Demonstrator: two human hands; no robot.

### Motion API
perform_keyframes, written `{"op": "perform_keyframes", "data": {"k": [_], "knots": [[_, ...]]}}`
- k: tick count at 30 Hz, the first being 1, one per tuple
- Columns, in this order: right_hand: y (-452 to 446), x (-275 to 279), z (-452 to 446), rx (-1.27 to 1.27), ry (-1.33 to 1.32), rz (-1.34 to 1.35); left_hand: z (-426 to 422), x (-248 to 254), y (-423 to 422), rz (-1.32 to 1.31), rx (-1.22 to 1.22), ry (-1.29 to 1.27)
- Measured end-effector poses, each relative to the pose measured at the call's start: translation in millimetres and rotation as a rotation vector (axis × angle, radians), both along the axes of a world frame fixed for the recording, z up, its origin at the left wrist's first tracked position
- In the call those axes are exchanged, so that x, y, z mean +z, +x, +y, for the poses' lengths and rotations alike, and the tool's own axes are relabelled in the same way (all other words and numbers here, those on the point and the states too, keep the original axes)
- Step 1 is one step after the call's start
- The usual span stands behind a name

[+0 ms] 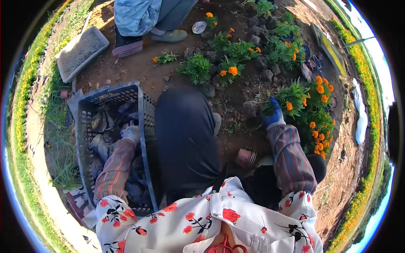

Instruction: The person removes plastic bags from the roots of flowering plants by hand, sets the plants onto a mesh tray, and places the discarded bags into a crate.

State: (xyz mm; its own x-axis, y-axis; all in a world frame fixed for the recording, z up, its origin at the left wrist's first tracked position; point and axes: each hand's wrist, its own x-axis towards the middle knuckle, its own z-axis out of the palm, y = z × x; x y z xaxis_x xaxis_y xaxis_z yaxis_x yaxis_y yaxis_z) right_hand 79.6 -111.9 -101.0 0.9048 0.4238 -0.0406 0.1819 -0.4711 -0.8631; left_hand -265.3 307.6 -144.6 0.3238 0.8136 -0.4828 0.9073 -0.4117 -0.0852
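Shirt (pixel 185 223); knee (pixel 185 130) between crate (pixel 148 139), marigolds (pixel 298 95)

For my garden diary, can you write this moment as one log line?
left hand: gloved, inside black latticed plastic crate | right hand: blue-gloved, at green leafy orange-flowered plants | nearby: reddish-brown round pots

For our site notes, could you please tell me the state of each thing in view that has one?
Crate, open-topped, holding crumpled dark items
Marigolds, blooming orange
Left hand, gloved, inside the crate, grip unclear
Right hand, gloved, at the marigolds, grip unclear
Pots, nested, tipped over
Tray, open side showing
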Motion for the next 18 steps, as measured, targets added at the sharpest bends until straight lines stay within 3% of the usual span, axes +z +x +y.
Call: {"op": "perform_keyframes", "data": {"k": [1, 2, 3, 6, 7, 9, 12, 13, 16, 18], "knots": [[2.5, -12.0, 8.9, 0.031, -0.02, -0.043, 19.8, -48.8, -11.5, 0.037, -0.074, 0.006], [-2.1, -16.2, 20.1, 0.001, 0.171, 0.046, 38.8, -88.9, -21.5, 0.077, -0.143, 0.018], [-4.5, -19.2, 32.3, -0.024, 0.369, 0.132, 45.5, -101.0, -23.7, 0.066, -0.167, 0.011], [7.3, -27.7, 58.4, 0.016, 0.56, 0.225, 60.8, -121.4, -39.8, -0.003, -0.172, -0.037], [11.3, -20.0, 66.9, 0.008, 0.567, 0.218, 67.1, -124.4, -44.4, -0.026, -0.166, -0.044], [21.6, 4.8, 85.0, 0.193, -0.14, -0.027, 75.2, -130.0, -53.2, -0.067, -0.143, -0.057], [50.3, -38.0, 105.7, 0.231, -0.113, -0.201, 73.6, -141.3, -71.8, -0.094, -0.252, -0.007], [53.8, -47.6, 119.6, 0.032, 0.399, 0.186, 70.9, -154.5, -76.4, -0.142, -0.306, 0.272], [68.9, -50.0, 120.7, 0.055, 0.21, 0.096, 67.9, -153.3, -80.4, -0.079, -0.253, 0.09], [69.1, -37.8, 115.4, 0.113, 0.247, -0.003, 65.3, -147.0, -78.2, -0.057, -0.233, 0.068]]}}
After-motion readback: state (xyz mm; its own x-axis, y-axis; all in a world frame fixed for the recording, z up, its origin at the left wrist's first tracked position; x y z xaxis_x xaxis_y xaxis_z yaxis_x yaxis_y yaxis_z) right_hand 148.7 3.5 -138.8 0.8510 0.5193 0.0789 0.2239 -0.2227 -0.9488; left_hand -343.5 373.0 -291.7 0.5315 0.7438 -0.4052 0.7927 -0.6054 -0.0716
